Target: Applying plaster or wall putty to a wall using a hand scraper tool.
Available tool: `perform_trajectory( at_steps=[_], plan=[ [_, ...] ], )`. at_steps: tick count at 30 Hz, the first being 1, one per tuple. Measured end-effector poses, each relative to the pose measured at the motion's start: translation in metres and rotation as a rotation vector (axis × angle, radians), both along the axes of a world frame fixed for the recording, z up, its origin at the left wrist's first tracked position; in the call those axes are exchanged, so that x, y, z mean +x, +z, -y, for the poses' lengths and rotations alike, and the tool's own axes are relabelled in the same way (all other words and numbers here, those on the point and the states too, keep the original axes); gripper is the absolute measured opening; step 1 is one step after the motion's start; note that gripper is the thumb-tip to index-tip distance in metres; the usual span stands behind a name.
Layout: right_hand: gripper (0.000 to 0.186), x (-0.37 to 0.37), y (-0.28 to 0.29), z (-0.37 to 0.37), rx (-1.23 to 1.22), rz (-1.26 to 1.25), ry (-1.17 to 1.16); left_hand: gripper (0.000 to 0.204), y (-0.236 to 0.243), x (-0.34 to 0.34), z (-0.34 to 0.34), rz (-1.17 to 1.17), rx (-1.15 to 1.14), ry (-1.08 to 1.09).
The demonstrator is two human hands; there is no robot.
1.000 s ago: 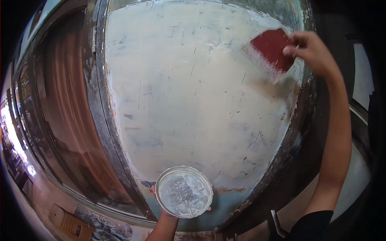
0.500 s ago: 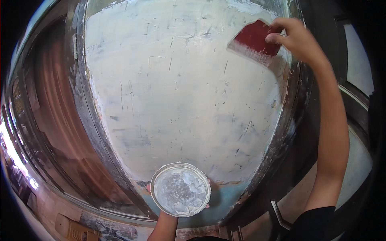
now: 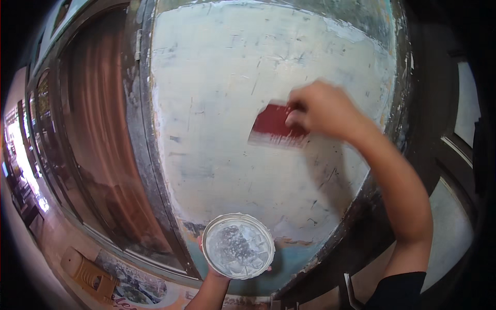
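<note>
Mid-wall, right hand (image 3: 323, 111) — red scraper (image 3: 274, 125) gripped

The right arm (image 3: 400, 206) was bare from the hand (image 3: 323, 109) nearly to the shoulder, where a black short sleeve (image 3: 400, 290) began. The left forearm (image 3: 209, 294) was bare too; no rings, watch or gloves showed.

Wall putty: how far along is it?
Most of the wall already carries a whitish coat. In hand: the right hand presses a red scraper on it mid-panel, and the left hand holds a round dish of putty. Left: the bare greenish-brown strip along the bottom, and dark scratches lower right.
</note>
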State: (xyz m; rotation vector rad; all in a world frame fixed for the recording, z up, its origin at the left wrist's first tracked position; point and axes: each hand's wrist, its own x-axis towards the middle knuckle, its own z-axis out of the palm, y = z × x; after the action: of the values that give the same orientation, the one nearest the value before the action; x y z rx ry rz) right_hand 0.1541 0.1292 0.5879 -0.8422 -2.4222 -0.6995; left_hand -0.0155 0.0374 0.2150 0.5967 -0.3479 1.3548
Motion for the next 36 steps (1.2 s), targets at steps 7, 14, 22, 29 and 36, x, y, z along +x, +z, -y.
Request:
perform_trajectory(
  at_steps=[7,14,22,29,36],
  plan=[
    [0.017,0.048,0.102,-0.009,0.057,-0.320,0.210,0.111,-0.006,-0.012,0.026,0.011,-0.026,0.135],
    [0.020,-0.031,-0.021,0.023,-0.168,0.024,0.185,0.115,0.004,-0.027,0.031,0.093,-0.123,0.059],
    [0.015,-0.055,0.020,0.008,0.069,-0.133,-0.069,0.115,-0.014,-0.082,0.024,-0.039,-0.070,0.197],
    [0.023,-0.030,0.083,0.028,0.040,-0.342,0.183,0.117,0.000,-0.108,0.030,0.045,0.100,0.000],
    [0.019,-0.133,-0.034,0.041,-0.118,0.122,-0.030,0.117,0.012,-0.125,0.032,-0.007,0.161,-0.082]
  ],
)
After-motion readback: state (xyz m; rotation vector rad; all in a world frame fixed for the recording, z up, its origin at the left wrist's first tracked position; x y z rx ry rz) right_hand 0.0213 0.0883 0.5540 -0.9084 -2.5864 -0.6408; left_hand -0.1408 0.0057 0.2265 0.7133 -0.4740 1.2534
